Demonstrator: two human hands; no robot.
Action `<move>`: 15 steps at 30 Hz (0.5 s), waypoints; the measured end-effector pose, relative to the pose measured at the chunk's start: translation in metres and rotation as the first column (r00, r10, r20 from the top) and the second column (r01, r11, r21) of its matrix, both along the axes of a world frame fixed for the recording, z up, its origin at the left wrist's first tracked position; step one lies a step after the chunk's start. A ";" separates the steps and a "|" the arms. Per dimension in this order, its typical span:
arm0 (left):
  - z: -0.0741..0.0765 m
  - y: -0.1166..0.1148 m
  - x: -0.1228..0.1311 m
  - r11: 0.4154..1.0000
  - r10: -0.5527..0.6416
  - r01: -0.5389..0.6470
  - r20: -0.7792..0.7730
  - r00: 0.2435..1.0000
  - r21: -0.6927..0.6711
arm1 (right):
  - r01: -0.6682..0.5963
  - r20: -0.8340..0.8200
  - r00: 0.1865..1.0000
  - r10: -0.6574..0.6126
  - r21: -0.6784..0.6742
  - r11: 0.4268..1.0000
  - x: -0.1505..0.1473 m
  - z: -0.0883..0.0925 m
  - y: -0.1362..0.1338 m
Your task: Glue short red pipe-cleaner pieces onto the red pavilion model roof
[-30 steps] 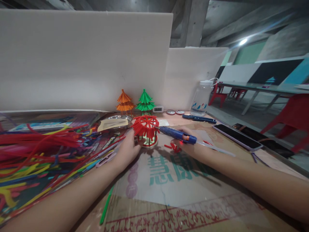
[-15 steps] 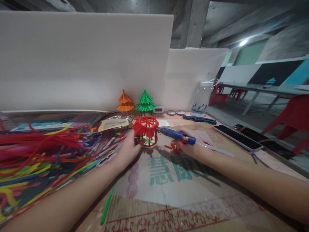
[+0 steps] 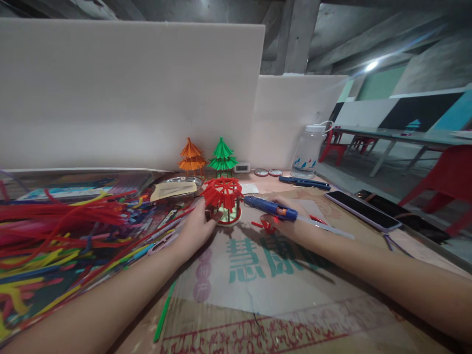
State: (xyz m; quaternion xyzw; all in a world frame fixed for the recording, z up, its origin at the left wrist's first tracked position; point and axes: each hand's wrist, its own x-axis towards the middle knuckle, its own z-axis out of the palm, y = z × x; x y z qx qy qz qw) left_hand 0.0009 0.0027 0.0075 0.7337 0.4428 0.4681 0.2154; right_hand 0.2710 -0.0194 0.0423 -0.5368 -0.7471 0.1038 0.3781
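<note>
Count of models: 3. 1 red model (image 3: 223, 199) in work at table centre, plus 1 orange model (image 3: 191, 156) and 1 green model (image 3: 222, 155) standing upright side by side at the white back panel, just behind it.

Red model: small round pavilion form. The domed roof is built of red strips with a fringe hanging around the edge. Thin posts beneath it stand on a pale round base with a red rim. It is upright on the printed cardboard sheet (image 3: 265, 275) that covers the table.

Left hand (image 3: 195, 228): fingers curled against the left side of the red model, steadying it, with the thumb up near the roof fringe.

Right hand (image 3: 283, 223): closed around 1 blue glue gun (image 3: 271, 208). The gun lies nearly level, its nozzle at the right edge of the red roof. Whether the tip touches cannot be resolved. A small red light shows on the gun body.

Other counts:
- 1 heap of coloured strips (image 3: 66, 231), left of the left forearm.
- 1 metal dish (image 3: 177, 184), behind the left hand.
- 1 cluster of red scraps (image 3: 267, 225), under the gun.
- 2 phones (image 3: 363, 209), flat, at right.
- 1 clear bottle (image 3: 308, 150), at the rear right.
- 2 round lids (image 3: 261, 172), beside the bottle.
- 1 green stick (image 3: 162, 314), near the front edge.
</note>
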 end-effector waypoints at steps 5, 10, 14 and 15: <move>-0.001 0.000 0.000 1.000 -0.001 0.001 0.013 1.000 -0.002 | 0.000 -0.015 1.000 0.000 -0.055 0.999 -0.001 0.001 -0.001; 0.001 -0.001 0.000 1.000 0.004 -0.004 0.011 1.000 -0.011 | -0.063 -0.003 0.998 0.063 -0.031 0.998 -0.003 0.002 -0.003; -0.001 0.002 0.000 1.000 0.011 -0.011 0.013 1.000 0.004 | -0.078 -0.074 0.994 0.079 0.020 0.997 -0.003 0.006 -0.008; -0.002 0.003 0.000 1.000 0.011 -0.011 0.016 1.000 0.007 | -0.092 -0.112 0.989 0.099 0.062 0.994 -0.003 0.008 -0.010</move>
